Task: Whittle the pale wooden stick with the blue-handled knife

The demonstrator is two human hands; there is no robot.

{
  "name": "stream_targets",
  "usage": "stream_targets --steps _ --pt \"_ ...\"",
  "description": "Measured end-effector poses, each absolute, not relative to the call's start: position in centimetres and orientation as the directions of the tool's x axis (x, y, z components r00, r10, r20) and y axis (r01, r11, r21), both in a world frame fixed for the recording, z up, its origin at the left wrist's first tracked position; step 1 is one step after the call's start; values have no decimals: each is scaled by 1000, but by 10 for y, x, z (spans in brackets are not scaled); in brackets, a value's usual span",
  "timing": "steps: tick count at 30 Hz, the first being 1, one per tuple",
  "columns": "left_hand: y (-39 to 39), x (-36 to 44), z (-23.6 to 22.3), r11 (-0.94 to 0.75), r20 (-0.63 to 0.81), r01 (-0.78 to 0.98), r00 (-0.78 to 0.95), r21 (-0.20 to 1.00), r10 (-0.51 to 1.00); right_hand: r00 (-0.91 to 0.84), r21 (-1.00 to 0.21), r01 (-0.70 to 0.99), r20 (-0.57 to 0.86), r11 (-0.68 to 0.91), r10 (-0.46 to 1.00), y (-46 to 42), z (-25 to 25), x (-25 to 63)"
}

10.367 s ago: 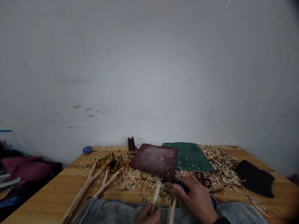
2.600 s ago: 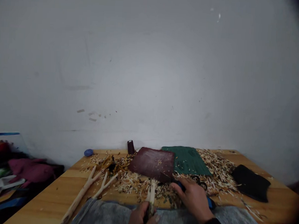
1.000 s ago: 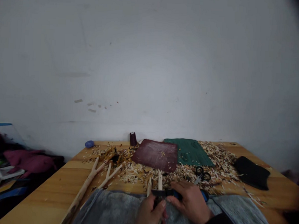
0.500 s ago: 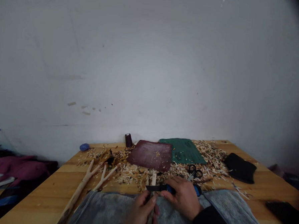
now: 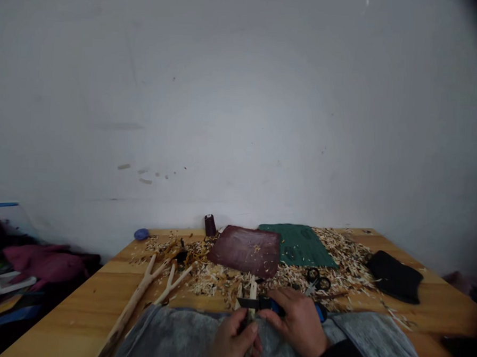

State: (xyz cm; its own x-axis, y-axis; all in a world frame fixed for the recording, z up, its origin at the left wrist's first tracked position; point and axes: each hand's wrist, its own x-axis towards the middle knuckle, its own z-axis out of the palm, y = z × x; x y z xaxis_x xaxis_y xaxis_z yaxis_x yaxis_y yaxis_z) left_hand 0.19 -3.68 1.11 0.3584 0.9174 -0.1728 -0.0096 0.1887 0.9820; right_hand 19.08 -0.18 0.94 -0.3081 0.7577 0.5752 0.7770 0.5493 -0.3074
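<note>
My left hand (image 5: 236, 341) is closed around a wooden stick (image 5: 253, 288), whose bark is off at the far end and still on near my fingers. My right hand (image 5: 298, 321) grips a utility knife (image 5: 321, 312) with a blue and black handle. Its dark blade (image 5: 248, 303) points left and lies across the stick, just beyond my left fingertips. Beneath both hands a grey cloth (image 5: 174, 332) covers the table's near edge. The lower part of the stick is hidden by my left hand.
Wood shavings (image 5: 213, 281) cover much of the table (image 5: 76, 303). Two forked peeled branches (image 5: 136, 295) lie at left. Black-handled scissors (image 5: 317, 281), a maroon sheet (image 5: 246, 249), a green sheet (image 5: 305, 246), a black piece (image 5: 395, 276), a thread cone (image 5: 210, 225) and a blue-purple object (image 5: 141, 234) lie around.
The whole scene has shifted slightly right in the view. Both hands keep their grip, and the blade still crosses the stick at nearly the same spot.
</note>
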Motion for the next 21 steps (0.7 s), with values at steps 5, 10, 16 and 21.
stream_targets --steps 5,10,16,21 --pt "-38 6 8 119 -189 233 305 965 934 -125 -313 883 562 350 818 12 4 216" --pt "-37 17 -6 -8 -70 713 80 701 994 -267 -284 854 479 436 836 4 10 211" --pt "-38 25 -2 23 -97 775 50 632 994 -361 -249 852 358 460 861 -5 11 195" --pt "-35 18 2 41 -107 641 65 766 992 -353 -238 857 373 457 858 -2 13 195"
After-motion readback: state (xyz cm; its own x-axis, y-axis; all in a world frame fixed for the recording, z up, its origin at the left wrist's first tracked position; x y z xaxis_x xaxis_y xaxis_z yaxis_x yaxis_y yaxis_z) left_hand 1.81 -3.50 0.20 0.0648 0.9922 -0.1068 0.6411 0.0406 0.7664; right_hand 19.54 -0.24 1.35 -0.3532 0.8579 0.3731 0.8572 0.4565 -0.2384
